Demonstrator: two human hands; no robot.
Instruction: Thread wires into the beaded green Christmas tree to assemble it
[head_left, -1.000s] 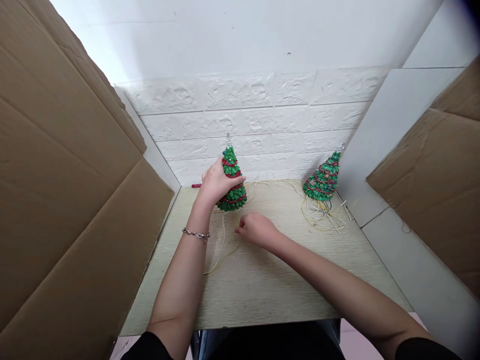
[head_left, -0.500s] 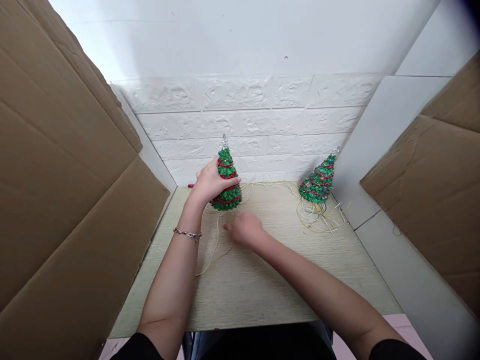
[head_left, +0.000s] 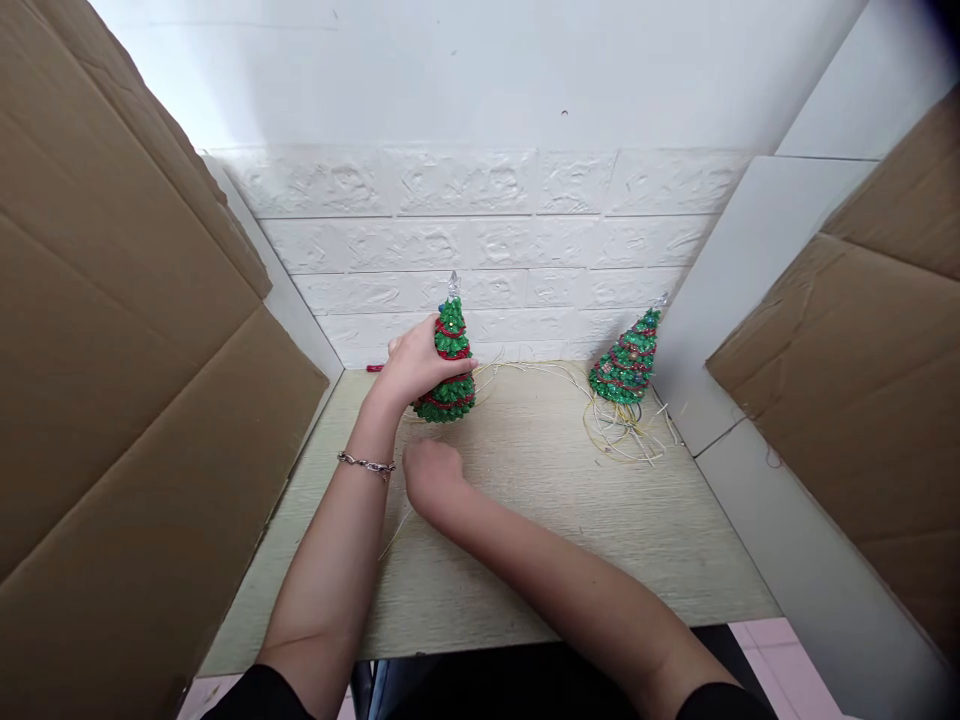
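A small green Christmas tree [head_left: 447, 402] with red garlands and a clear tip stands left of the table's middle, leaning slightly. My left hand [head_left: 415, 362] is wrapped round its side, thumb across the front. Just below the tree's base is my right hand [head_left: 433, 475], its fingers curled and turned away. Whatever they may hold is hidden. A thin pale cord [head_left: 395, 532] comes out beside my right wrist and runs toward me. More thin white and yellow cords [head_left: 491, 372] lie behind the tree.
A second decorated tree [head_left: 628, 362] leans at the back right above a tangle of white and yellow cords [head_left: 626, 436]. At the back left lies a small red object [head_left: 374, 368]. Cardboard sheets [head_left: 142, 330] [head_left: 840, 350] flank the table [head_left: 540, 490]; a white brick-patterned wall [head_left: 465, 240] closes the back.
My right hand has moved left, across the front of the tree's base, and its pointing finger no longer shows. My left hand keeps its hold on the tree, which tilts slightly more.
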